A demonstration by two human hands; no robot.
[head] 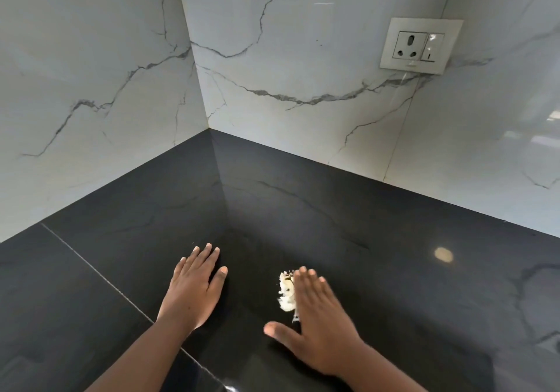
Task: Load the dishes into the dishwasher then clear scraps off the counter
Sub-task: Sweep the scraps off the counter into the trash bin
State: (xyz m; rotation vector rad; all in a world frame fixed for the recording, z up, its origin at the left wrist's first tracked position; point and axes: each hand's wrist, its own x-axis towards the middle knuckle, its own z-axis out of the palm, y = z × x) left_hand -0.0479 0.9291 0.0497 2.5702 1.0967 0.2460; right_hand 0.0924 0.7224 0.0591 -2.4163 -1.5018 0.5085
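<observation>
A small heap of pale, whitish food scraps [286, 291] lies on the black stone counter [378, 240]. My right hand [318, 319] lies flat on the counter with straight fingers, its index-finger side touching the right edge of the scraps. My left hand [194, 285] rests flat on the counter a hand's width to the left of the scraps, fingers straight and together, holding nothing. No dishes and no dishwasher are in view.
White marble-look walls [303, 73] meet in a corner behind the counter. A wall socket with a switch [419, 46] sits at the upper right. A thin seam [100, 273] crosses the counter on the left.
</observation>
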